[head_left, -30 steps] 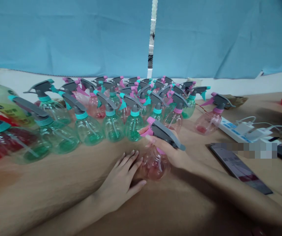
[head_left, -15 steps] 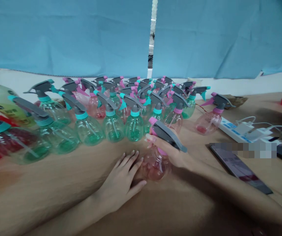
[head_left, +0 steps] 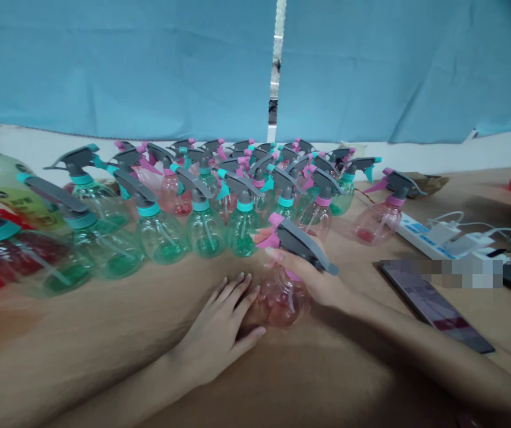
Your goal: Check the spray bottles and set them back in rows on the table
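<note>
Pink spray bottle [head_left: 283, 306] is the thing in the right hand [head_left: 315, 276]. In the head view it is near the middle, close to the person, and its round bottom looks to be on the table [head_left: 117, 351]. The right hand is curled around the bottle's neck, just under the gray top [head_left: 306, 246]. Its fingertips are by the pink trigger [head_left: 268, 240], but I cannot tell how hard they press. The left hand [head_left: 226, 324] lies flat on the table with its fingers a bit spread. It is just beside the bottle, and I cannot tell if a fingertip touches it.

The pink tip [head_left: 275, 220] points away from the person, toward a green bottle [head_left: 244, 235] and the rest of the crowd. If the trigger gets a hard squeeze and there is water inside, the spray could wet those bottles. The bottle is round and smooth, so a loose grip or a sideways pull could make it tip, maybe onto the left hand. A push too far forward could bump the front row, and the bottles could knock each other over. A phone [head_left: 438, 309] and a power strip [head_left: 411, 229] with white plugs [head_left: 445, 232] are off to the right, so spilled water there could be bad.
</note>
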Demonstrator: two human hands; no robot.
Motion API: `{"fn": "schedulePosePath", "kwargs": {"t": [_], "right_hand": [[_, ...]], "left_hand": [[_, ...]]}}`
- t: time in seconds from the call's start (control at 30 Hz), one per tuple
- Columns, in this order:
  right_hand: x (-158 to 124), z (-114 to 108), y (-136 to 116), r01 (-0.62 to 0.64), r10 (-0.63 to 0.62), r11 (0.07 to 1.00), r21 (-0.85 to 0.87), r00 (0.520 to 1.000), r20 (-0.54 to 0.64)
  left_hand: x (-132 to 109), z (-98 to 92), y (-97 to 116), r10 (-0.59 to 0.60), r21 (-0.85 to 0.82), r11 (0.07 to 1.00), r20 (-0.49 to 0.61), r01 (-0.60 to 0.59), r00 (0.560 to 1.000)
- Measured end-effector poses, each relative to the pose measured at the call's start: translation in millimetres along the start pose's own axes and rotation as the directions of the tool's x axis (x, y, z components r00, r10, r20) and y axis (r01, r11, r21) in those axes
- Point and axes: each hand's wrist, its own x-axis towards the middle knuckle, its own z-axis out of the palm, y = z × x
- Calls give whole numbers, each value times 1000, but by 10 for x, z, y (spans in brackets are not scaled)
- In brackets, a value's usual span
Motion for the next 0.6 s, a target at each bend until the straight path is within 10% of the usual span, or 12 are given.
{"fn": "schedulePosePath", "kwargs": {"t": [0.6], "right_hand": [[5, -25, 12, 2, -4, 999, 36, 999, 52]], "left_hand": [[0, -4, 11, -10, 8, 1000, 17, 10, 1000]]}}
